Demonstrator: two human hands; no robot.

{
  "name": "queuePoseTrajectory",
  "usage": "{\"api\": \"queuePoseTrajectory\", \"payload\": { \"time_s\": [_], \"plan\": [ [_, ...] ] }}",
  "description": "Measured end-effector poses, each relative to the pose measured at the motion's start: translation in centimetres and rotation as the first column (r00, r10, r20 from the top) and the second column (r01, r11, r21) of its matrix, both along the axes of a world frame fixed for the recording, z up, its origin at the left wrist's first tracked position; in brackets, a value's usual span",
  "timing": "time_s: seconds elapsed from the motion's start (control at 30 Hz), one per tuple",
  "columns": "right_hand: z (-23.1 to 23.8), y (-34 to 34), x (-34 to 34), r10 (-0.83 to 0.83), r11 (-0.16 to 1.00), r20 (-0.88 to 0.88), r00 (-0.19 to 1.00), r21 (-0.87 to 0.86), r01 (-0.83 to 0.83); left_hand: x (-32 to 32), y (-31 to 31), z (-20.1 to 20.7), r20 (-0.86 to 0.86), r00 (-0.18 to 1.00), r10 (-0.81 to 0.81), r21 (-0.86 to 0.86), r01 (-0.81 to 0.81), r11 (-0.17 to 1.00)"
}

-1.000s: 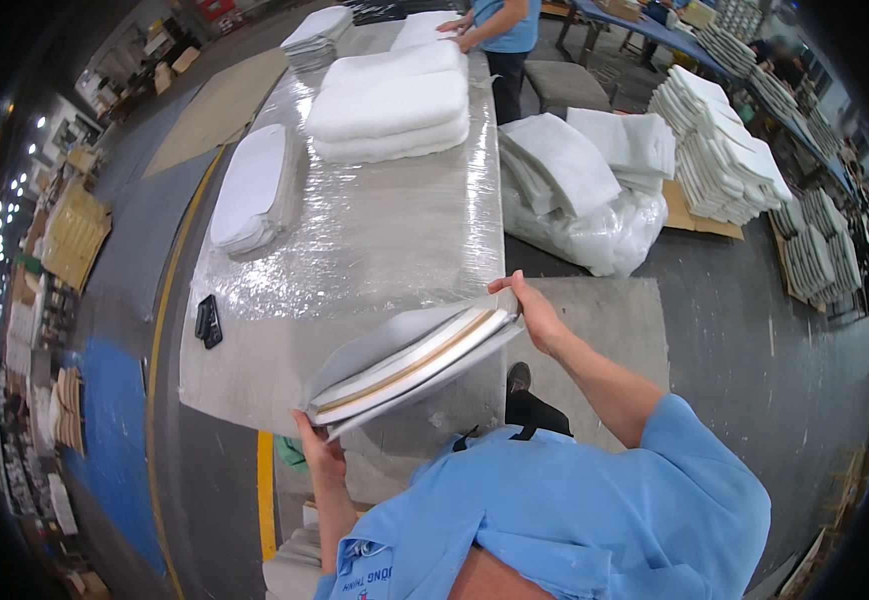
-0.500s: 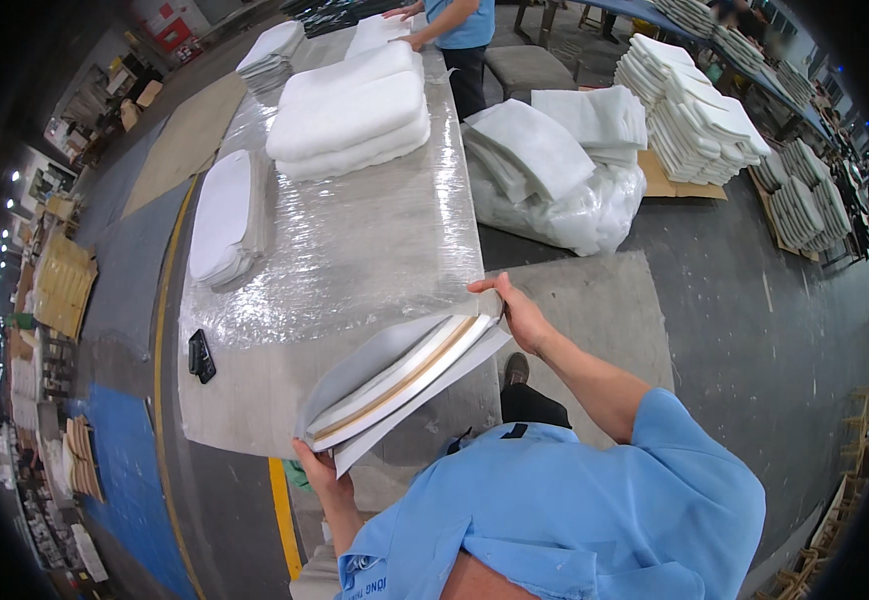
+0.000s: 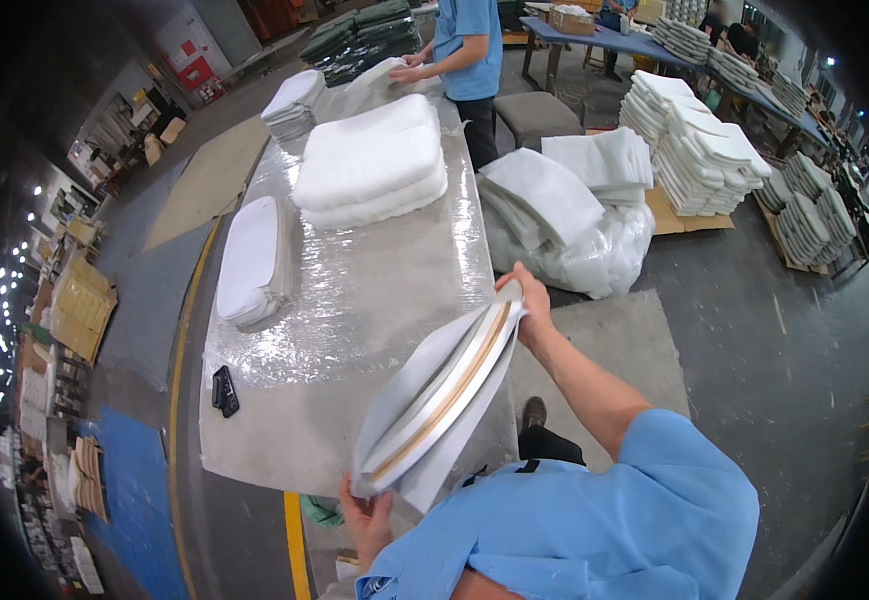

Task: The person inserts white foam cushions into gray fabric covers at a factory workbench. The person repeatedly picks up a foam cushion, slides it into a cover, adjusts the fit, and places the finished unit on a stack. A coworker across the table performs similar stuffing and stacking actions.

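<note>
A layered cushion [image 3: 439,392] is held on edge over the near right corner of the table. White padding and a thin tan layer show between its pale grey cover flaps, which stand apart along the open side. My left hand [image 3: 368,522] grips its lower near end, with the fingers partly hidden. At the upper far end, my right hand [image 3: 529,304] is closed round the cover. The cushion slants from near left up to far right.
The plastic-wrapped table [image 3: 365,300] carries white padding [image 3: 370,150], a stack of white pads [image 3: 251,258] and a black object [image 3: 224,391]. A person in blue [image 3: 470,55] handles a white sheet at the far end. Bagged padding [image 3: 595,240] and pad stacks [image 3: 690,145] stand right.
The cushion has tilted more steeply, with its near end drawn toward me. My right hand's extended fingers have closed round the far end. The view has shifted, showing more of the far person.
</note>
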State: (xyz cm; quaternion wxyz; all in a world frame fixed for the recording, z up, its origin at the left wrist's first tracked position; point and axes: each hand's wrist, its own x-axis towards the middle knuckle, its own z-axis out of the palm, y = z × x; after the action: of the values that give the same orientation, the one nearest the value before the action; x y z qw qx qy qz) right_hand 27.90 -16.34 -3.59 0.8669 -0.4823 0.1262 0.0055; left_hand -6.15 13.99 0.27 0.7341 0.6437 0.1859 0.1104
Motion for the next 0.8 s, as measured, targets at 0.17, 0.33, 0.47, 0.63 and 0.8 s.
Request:
{"api": "queuePoseTrajectory", "payload": {
  "time_s": [0.17, 0.33, 0.47, 0.63, 0.8],
  "plan": [
    [1.4, 2.3, 4.9, 0.058, 0.993, -0.021, 0.998, -0.103, -0.059, 1.7, -4.1, 1.2, -0.339, 0.886, -0.316, 0.359, 0.432, 0.827],
    [1.5, 4.4, 4.6, 0.246, 0.968, -0.056, 0.968, -0.043, -0.248, 4.5, -4.7, -1.3, -0.186, 0.805, -0.563, -0.106, 0.554, 0.826],
    [1.9, 2.4, 3.7, 0.337, 0.937, 0.036, 0.941, -0.114, -0.331, 9.8, -6.5, -1.9, -0.073, 0.764, -0.641, 0.037, 0.645, 0.764],
    [2.4, 0.3, 1.9, 0.433, 0.876, 0.166, 0.886, -0.309, -0.37, 18.1, -9.1, -1.4, 0.011, 0.793, -0.609, 0.088, 0.606, 0.791],
    [2.0, -0.9, 1.4, 0.417, 0.811, 0.179, 0.891, -0.516, -0.276, 26.7, -12.8, 0.4, -0.017, 0.84, -0.542, 0.15, 0.538, 0.83]
  ]
}}
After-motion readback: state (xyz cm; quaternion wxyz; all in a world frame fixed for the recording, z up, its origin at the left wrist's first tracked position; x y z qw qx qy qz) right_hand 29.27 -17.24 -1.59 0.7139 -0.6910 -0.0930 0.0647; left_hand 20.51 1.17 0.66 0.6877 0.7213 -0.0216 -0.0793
